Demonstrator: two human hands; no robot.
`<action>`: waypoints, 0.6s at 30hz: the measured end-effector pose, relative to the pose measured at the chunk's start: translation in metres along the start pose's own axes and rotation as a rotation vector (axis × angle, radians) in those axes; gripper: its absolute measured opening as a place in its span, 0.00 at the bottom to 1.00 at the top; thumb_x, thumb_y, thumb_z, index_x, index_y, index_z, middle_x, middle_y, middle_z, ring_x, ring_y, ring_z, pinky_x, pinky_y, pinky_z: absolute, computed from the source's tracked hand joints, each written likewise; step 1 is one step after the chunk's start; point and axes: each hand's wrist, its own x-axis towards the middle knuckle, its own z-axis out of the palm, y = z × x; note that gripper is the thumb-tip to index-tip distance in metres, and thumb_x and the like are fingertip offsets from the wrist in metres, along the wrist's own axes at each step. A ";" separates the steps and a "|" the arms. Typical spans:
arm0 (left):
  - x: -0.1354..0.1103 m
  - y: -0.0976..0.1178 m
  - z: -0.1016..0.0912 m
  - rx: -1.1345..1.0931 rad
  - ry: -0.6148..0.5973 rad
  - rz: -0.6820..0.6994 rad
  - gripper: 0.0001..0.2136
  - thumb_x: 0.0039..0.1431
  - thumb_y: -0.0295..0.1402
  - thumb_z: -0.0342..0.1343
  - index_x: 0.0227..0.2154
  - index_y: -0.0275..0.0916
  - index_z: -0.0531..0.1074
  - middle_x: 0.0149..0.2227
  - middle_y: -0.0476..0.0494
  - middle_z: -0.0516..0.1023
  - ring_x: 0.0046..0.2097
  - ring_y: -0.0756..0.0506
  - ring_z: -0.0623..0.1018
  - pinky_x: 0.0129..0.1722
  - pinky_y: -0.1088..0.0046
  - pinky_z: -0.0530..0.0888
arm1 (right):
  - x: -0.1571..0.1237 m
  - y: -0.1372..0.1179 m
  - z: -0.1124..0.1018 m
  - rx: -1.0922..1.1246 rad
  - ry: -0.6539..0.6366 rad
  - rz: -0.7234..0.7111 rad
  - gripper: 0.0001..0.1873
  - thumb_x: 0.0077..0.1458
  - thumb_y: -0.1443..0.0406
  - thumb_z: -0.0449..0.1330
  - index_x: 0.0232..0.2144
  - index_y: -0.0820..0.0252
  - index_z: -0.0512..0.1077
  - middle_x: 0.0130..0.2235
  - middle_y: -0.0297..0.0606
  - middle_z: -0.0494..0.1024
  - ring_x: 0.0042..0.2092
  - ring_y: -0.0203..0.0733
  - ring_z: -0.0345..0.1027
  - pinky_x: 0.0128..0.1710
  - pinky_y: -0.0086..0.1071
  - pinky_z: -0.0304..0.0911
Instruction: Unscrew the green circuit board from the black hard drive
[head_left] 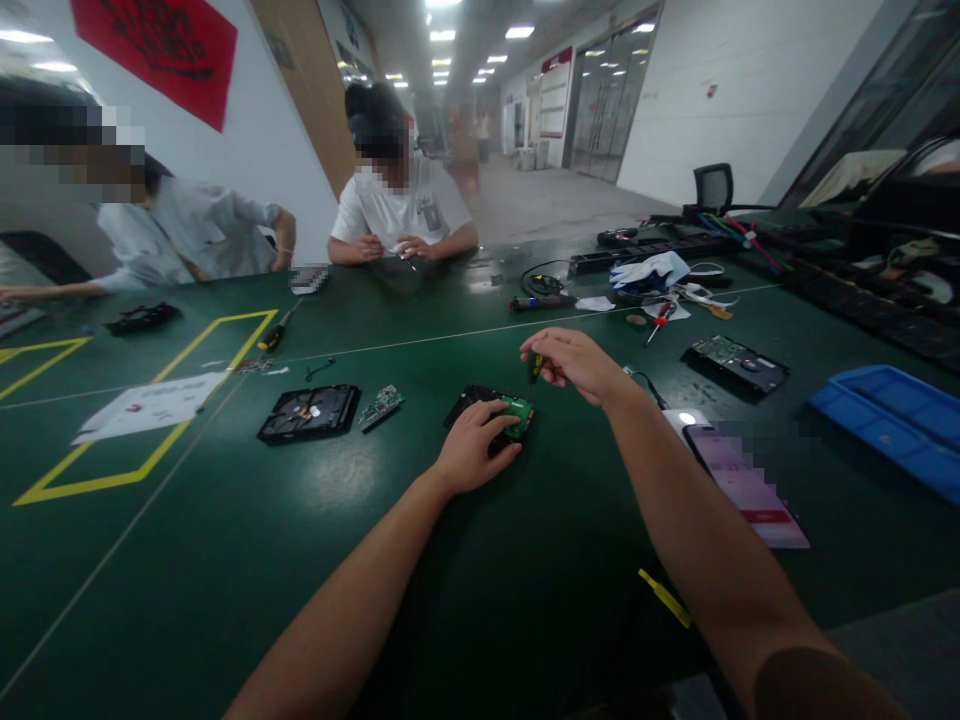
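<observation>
My left hand (476, 447) lies over a black hard drive (466, 397) on the table, thumb and fingers spread across it and holding it down. A green circuit board (517, 416) shows on the drive's right end, partly under those fingers. My right hand (574, 362) is closed around a screwdriver (535, 368) with a dark and yellow handle. Its thin shaft points down at the board's right edge; whether the tip sits in a screw is too small to tell. To the left are a loose circuit board (382, 407) and another hard drive (309, 413).
Right of my right arm lie a phone-like pink screen (750, 480), a hard drive (736, 365) and a blue tray (892, 420). Farther back are a red-tipped screwdriver (661, 320), a glove (649, 270) and an electric screwdriver (544, 302). Two people sit across the green table (225, 590).
</observation>
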 end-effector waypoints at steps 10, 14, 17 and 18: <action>0.000 0.001 -0.001 -0.002 -0.002 0.001 0.21 0.64 0.43 0.61 0.58 0.46 0.73 0.61 0.37 0.72 0.63 0.35 0.72 0.64 0.47 0.70 | -0.001 0.000 0.000 -0.011 0.025 0.002 0.04 0.60 0.64 0.60 0.34 0.57 0.74 0.36 0.39 0.79 0.26 0.34 0.67 0.21 0.29 0.58; 0.000 0.000 0.000 0.006 -0.001 -0.004 0.21 0.64 0.43 0.61 0.58 0.46 0.73 0.61 0.38 0.72 0.63 0.35 0.72 0.64 0.47 0.70 | 0.000 0.000 -0.003 -0.099 0.020 -0.073 0.10 0.60 0.66 0.57 0.35 0.57 0.80 0.30 0.37 0.75 0.27 0.35 0.62 0.22 0.30 0.53; 0.000 0.000 0.001 0.008 -0.001 -0.010 0.21 0.64 0.42 0.61 0.58 0.47 0.73 0.61 0.38 0.72 0.63 0.35 0.72 0.64 0.46 0.70 | 0.000 0.000 -0.002 -0.089 0.003 -0.069 0.09 0.60 0.64 0.59 0.36 0.56 0.80 0.29 0.35 0.75 0.26 0.34 0.61 0.21 0.30 0.51; 0.000 0.000 0.001 0.007 -0.002 -0.010 0.21 0.64 0.42 0.61 0.59 0.47 0.72 0.61 0.38 0.72 0.63 0.35 0.72 0.64 0.46 0.70 | 0.000 0.000 -0.001 -0.081 0.006 -0.060 0.07 0.60 0.63 0.60 0.36 0.57 0.79 0.29 0.35 0.74 0.26 0.34 0.61 0.21 0.29 0.51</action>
